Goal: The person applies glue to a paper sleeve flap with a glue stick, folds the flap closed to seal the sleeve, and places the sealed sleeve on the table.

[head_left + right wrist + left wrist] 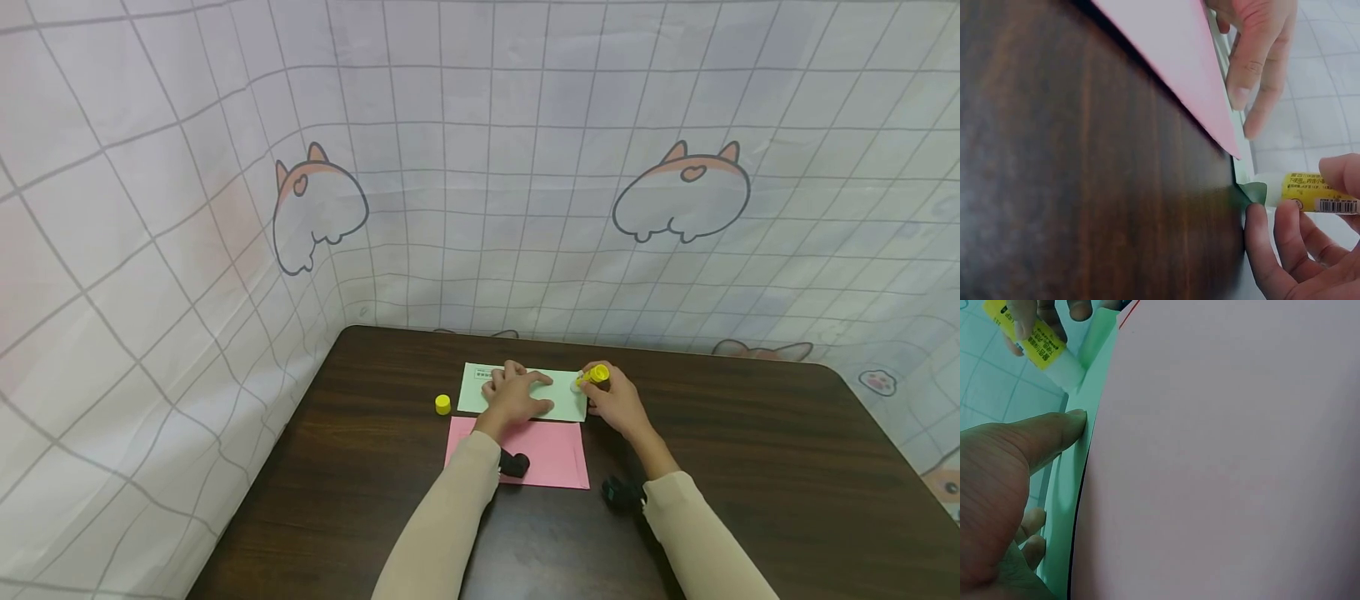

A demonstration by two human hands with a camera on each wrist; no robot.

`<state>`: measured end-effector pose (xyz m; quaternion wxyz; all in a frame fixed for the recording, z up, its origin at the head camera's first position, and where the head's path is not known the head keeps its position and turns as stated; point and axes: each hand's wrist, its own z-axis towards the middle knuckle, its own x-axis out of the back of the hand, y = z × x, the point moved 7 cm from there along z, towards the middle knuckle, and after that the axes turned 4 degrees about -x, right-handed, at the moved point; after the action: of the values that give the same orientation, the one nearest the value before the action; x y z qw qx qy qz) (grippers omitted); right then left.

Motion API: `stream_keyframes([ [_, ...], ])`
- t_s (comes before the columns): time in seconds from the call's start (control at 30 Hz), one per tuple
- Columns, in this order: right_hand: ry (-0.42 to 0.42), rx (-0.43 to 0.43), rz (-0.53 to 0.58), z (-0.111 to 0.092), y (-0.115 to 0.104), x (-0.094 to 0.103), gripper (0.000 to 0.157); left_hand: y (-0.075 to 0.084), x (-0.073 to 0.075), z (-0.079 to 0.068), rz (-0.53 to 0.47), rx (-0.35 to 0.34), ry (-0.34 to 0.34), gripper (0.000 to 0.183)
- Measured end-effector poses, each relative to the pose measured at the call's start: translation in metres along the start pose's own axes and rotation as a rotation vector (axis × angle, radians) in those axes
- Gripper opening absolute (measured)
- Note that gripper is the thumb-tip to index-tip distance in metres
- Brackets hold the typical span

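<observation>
A pale green envelope (pixel 472 392) lies crosswise on the dark wooden table. My left hand (pixel 517 395) rests on it with fingers spread, thumb and fingertips pressing the paper. At the envelope's right end, my right hand (pixel 617 405) grips a yellow glue stick (pixel 597 374), tilted with its white end down at the paper. In the right wrist view, that white end of the glue stick (pixel 1310 191) meets a small green flap (pixel 1254 192), and a right fingertip is right at the flap's edge. The left wrist view shows the left thumb (pixel 1063 430) on the green paper.
A pink envelope (pixel 555 454) lies just nearer than the green one, under the left wrist. The yellow glue cap (pixel 443 405) stands left of the green envelope. A patterned cloth (pixel 525 208) hangs behind the table (pixel 750 467) and along its left side.
</observation>
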<state>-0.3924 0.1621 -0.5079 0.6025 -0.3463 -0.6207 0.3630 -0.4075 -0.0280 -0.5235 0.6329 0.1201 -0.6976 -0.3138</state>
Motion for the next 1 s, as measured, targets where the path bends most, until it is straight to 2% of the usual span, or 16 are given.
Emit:
stream_keyframes([
  [0.73,-0.015,0.007,-0.084,-0.011,-0.002,-0.001,0.037,0.003,0.004,-0.004,0.003,-0.011,-0.001,0.04],
  [1.0,-0.026,-0.025,-0.121,-0.012,0.0,-0.001,0.036,0.003,0.004,-0.004,0.014,-0.007,0.002,0.04],
])
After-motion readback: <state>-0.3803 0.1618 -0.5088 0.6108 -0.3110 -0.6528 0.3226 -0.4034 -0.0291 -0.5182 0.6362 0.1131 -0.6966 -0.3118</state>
